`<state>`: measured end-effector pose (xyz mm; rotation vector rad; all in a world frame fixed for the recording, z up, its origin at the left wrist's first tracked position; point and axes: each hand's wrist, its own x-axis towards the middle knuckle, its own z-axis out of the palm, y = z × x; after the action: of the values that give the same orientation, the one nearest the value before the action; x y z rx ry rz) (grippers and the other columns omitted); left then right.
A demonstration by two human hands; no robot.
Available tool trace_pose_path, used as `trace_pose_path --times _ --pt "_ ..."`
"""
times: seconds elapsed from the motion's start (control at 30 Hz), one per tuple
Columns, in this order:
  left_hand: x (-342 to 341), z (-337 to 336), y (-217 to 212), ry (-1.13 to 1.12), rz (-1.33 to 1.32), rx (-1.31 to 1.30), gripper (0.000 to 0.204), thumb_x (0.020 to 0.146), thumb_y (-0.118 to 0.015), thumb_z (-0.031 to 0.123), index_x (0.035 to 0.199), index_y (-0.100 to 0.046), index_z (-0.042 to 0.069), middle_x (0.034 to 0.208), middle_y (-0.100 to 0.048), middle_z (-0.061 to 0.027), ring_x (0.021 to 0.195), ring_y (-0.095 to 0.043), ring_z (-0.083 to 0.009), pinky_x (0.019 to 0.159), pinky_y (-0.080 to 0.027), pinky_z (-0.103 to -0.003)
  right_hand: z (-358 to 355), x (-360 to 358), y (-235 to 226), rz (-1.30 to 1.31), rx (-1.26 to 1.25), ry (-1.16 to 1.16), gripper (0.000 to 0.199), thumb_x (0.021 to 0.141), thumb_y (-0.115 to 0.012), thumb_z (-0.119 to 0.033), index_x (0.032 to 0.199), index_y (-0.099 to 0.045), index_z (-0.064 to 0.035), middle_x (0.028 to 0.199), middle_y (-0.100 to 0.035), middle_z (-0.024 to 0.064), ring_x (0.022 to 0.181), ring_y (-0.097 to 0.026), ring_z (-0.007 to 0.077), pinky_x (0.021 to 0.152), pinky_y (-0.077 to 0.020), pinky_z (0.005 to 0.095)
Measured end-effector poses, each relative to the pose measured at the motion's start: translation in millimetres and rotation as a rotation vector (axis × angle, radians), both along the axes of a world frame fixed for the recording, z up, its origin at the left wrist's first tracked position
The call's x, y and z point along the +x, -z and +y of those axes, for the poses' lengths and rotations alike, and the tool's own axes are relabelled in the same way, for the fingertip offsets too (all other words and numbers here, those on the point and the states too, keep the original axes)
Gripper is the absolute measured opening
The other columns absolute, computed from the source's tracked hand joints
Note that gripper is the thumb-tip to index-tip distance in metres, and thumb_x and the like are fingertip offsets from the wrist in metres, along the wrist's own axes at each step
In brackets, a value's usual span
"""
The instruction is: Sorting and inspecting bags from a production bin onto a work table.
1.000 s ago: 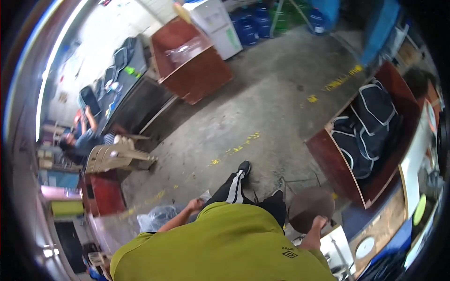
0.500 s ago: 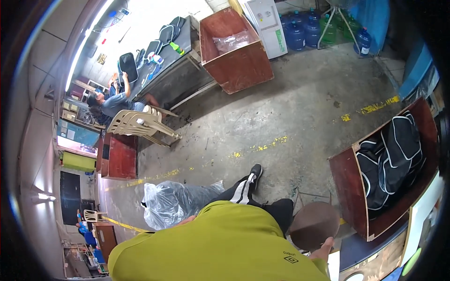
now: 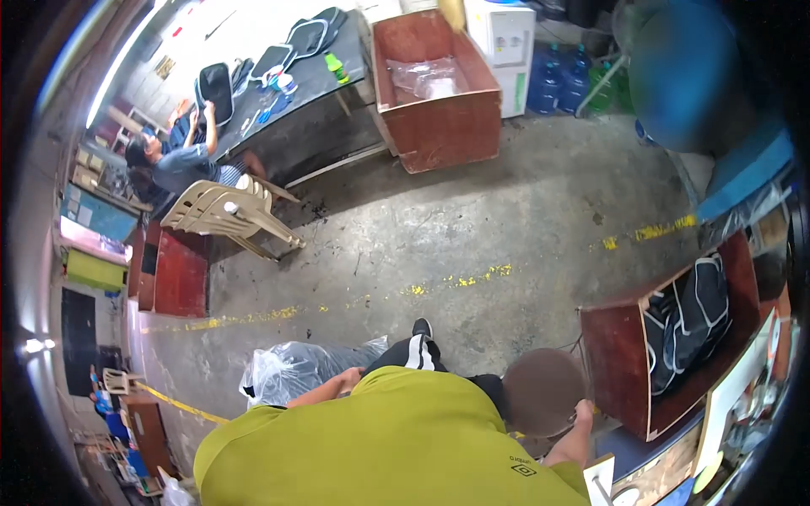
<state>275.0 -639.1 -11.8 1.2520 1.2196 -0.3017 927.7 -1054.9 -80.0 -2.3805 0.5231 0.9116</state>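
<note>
My right hand (image 3: 584, 411) is at the right rim of a round brown stool seat (image 3: 544, 392), its fingers closed over the edge. The stool stands beside my right leg, close to a wooden bin. My left hand (image 3: 348, 379) is by my left thigh, its fingers too small and partly hidden to read. Next to it on the floor lies a large clear plastic bag (image 3: 291, 375) with dark contents.
A red-brown wooden bin (image 3: 612, 363) holds black bags with white piping (image 3: 692, 325) at the right. Ahead stand another wooden bin (image 3: 447, 139), a water dispenser (image 3: 508, 63) and stacked chairs (image 3: 228, 211). A seated person (image 3: 181, 160) handles a black bag at the dark table (image 3: 325, 88).
My view has shifted, and more of my left and right forearms shows. My right hand stays at the stool's rim. A blurred blue shape now fills more of the upper right.
</note>
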Motion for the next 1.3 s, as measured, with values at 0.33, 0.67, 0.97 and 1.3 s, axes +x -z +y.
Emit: trace_pose_path --times 0.33,0.67,0.97,1.3 --pt "-85 96 -13 -0.366 0.168 -0.207 0.033 0.091 -0.053 0.018 0.122 -0.065 0.016 0.099 -0.068 0.0001 0.081 -0.061 -0.0122 0.061 -0.045 -0.031 248 -53 -52 -0.269 -0.073 -0.49 0.039 0.081 -0.048 -0.011 0.104 -0.066 0.0139 0.102 -0.066 0.0384 0.102 -0.065 0.0504 0.084 -0.0476 0.0536" --pt "-15 199 4 -0.66 -0.141 -0.006 0.044 0.09 -0.058 0.011 0.134 -0.057 0.007 0.105 -0.068 -0.0054 0.077 -0.06 -0.0146 0.066 -0.051 -0.03 492 -95 -124 -0.353 0.023 -0.911 0.045 0.082 -0.043 -0.014 0.112 -0.065 0.0119 0.113 -0.065 0.0373 0.101 -0.066 0.0491 0.086 -0.052 0.0504" --pt "87 342 -4 -0.817 -0.242 0.302 0.064 0.098 -0.061 0.034 0.151 -0.041 0.006 0.15 -0.051 -0.0181 0.139 -0.047 -0.0295 0.113 -0.04 -0.041 658 -193 -238 -0.215 0.539 -0.814 0.035 0.091 -0.045 -0.02 0.108 -0.067 0.0022 0.085 -0.068 0.0092 0.065 -0.061 0.0198 0.063 -0.0509 0.0368" --pt "93 462 -99 -0.944 -0.4 0.015 0.073 0.094 -0.062 0.053 0.143 -0.049 -0.001 0.139 -0.059 -0.0151 0.127 -0.055 -0.0248 0.108 -0.042 -0.039 853 -225 -258 -0.09 0.615 -1.145 0.042 0.09 -0.044 -0.02 0.122 -0.063 -0.0005 0.094 -0.07 0.0165 0.076 -0.066 0.025 0.073 -0.0534 0.0392"
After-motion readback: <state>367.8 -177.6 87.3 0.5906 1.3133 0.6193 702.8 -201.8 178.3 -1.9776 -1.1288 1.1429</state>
